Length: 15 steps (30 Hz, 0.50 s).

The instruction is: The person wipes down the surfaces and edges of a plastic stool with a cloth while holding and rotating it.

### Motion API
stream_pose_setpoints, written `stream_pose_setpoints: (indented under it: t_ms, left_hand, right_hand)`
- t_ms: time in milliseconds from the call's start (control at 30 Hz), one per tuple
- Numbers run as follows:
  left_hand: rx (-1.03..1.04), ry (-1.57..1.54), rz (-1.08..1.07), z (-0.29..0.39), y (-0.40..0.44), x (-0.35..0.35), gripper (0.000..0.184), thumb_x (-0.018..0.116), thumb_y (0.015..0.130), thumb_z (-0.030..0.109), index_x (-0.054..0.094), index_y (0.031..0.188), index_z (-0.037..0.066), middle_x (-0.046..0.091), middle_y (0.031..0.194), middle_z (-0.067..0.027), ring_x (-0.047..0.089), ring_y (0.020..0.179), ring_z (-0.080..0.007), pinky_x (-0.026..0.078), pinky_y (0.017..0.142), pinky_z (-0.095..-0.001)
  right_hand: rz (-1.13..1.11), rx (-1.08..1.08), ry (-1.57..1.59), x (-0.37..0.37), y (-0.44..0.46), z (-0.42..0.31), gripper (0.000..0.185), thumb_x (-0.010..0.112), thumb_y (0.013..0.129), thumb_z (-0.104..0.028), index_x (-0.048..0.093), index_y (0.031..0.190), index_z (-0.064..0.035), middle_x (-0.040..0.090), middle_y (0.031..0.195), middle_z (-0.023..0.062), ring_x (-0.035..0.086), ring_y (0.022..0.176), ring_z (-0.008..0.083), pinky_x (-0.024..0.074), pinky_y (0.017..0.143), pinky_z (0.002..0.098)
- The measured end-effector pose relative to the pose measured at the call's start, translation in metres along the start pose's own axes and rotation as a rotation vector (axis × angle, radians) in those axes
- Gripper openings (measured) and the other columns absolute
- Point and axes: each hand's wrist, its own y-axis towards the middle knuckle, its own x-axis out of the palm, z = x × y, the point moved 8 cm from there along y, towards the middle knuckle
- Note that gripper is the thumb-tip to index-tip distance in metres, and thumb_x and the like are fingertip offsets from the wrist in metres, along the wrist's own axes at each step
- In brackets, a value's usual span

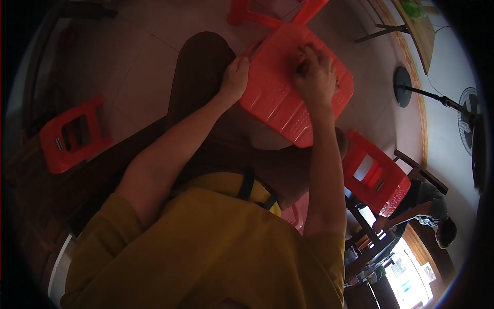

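A red plastic stool (278, 67) stands in front of me between my knees, its ribbed, dotted panel facing up toward me. My left hand (236, 80) is closed on the stool's left edge, with the fingertips partly out of sight. On the stool's upper right part, my right hand (316, 77) rests with curled fingers around a small dark thing (302, 67). Most of that thing is covered by the fingers, so its kind does not show.
Another red stool (252, 18) is just beyond. More stand at left (62, 141) and right (375, 175). A black standing fan (465, 110) is by the right wall, below a wooden table (417, 36). Another person (429, 206) bends at lower right.
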Motion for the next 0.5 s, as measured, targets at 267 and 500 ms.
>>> stream_pose_setpoints:
  t_ms: [267, 500]
  left_hand:
    - [0.050, -0.022, 0.006, 0.004, -0.002, 0.000, 0.036, 0.039, 0.103, 0.030, 0.060, 0.099, 0.002, 0.056, 0.087, -0.0006, 0.050, 0.083, -0.0093, 0.044, 0.081, -0.0286]
    - [0.004, -0.034, 0.005, 0.002, -0.001, 0.001, 0.036, 0.039, 0.103, 0.030, 0.062, 0.101, 0.002, 0.059, 0.088, -0.0015, 0.053, 0.084, -0.0099, 0.045, 0.080, -0.0294]
  right_hand:
    - [-0.033, 0.439, 0.046, -0.020, 0.004, 0.105, 0.065, 0.067, 0.075, -0.027, 0.052, 0.138, -0.0234, 0.048, 0.134, 0.0147, 0.049, 0.122, 0.0439, 0.0422, 0.101, 0.0534]
    - [-0.112, 0.326, -0.065, -0.013, 0.003, 0.086, 0.059, 0.067, 0.077, -0.026, 0.055, 0.135, -0.0256, 0.048, 0.138, 0.0092, 0.048, 0.124, 0.0443, 0.0406, 0.101, 0.0574]
